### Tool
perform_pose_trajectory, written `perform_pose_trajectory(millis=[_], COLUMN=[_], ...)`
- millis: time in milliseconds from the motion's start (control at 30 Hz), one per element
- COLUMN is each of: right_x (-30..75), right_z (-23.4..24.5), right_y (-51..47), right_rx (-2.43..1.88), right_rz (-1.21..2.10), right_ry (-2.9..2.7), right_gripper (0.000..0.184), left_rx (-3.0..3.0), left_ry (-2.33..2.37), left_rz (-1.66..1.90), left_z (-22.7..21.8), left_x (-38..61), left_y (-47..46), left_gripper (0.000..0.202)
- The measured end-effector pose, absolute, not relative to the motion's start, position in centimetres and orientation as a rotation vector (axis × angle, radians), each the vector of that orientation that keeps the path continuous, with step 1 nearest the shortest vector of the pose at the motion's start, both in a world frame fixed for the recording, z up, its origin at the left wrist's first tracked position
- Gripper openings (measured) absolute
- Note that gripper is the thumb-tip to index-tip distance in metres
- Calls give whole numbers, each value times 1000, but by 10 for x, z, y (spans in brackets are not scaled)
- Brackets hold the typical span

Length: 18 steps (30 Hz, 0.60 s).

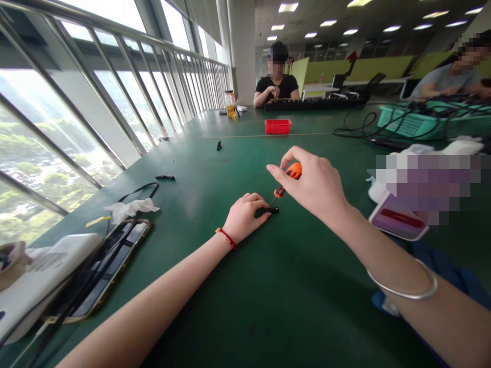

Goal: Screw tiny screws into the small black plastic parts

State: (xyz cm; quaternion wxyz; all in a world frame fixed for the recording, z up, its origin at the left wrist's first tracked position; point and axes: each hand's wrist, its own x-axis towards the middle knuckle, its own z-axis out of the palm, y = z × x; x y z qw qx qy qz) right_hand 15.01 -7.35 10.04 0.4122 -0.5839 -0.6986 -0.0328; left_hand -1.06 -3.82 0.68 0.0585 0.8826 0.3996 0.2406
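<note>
- A small, short black part (pixel 273 210) lies on the green-topped desk (pixel 245 291), about midway between its left edge and the purple-and-white package on the right.
- The left hand (pixel 245 217), wearing a red cord bracelet, pinches the part's left end between thumb and fingertips, with almost no gap.
- A screwdriver with an orange-and-black handle (pixel 294 171) and a thin metal shaft stands tilted, its tip down at the part beside the left fingertips; whether it touches is too small to tell.
- The right hand (pixel 316 179) is loosely curled about the handle, thumb and forefinger tips slightly apart; its other fingers are hidden.
- Two small black pieces lie farther off: one near the desk's left edge (pixel 165 177), another nearer the far edge (pixel 219 145).
- A dark-screened phone (pixel 103 281), crossed by black cables, lies toward the near left corner.
- Toward the far edge sits a red plastic bin (pixel 278 130); a teal plastic basket (pixel 399 121) of black cables stands right of it.
- Beyond, a person in a black shirt (pixel 284 88) sits at the far edge.
</note>
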Motion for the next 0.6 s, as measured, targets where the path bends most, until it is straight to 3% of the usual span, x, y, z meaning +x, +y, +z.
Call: perform_pose_trajectory(millis=[100,233,600], right_x=[149,146,153], right_z=[100,96,96], right_y=[-74,-75,-68], right_rx=[-1405,-1346,-1392], right_rz=[-33,60,8], right_ry=[-1764,-1790,-1707], right_gripper=[16,24,24], left_rx=[2677,2668,2675], left_ry=[1208,1204,1205], left_rz=[728,741,728], left_z=[7,6,7], left_x=[-11,-10,-11], left_y=[-38,-38,-38], left_gripper=[17,18,17])
